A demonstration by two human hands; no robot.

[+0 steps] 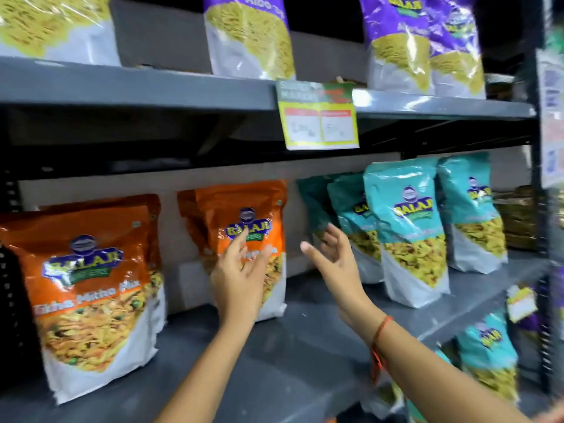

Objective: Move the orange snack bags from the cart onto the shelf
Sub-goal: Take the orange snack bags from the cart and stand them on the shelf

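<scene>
Orange snack bags stand upright on the grey middle shelf (305, 337). One stack of orange bags (88, 288) is at the left, another orange bag (244, 215) stands in the middle. My left hand (241, 276) is open with fingers spread, right in front of the middle orange bag, at or just off its face. My right hand (335, 257) is open too, palm toward the left, in the gap between the orange bag and the teal bags. Neither hand holds anything. The cart is out of view.
Teal snack bags (409, 227) stand in rows at the right of the same shelf. Purple-topped bags (250, 38) fill the shelf above, with a yellow price tag (319, 117) hanging from its edge. More teal bags (488, 355) sit on the shelf below.
</scene>
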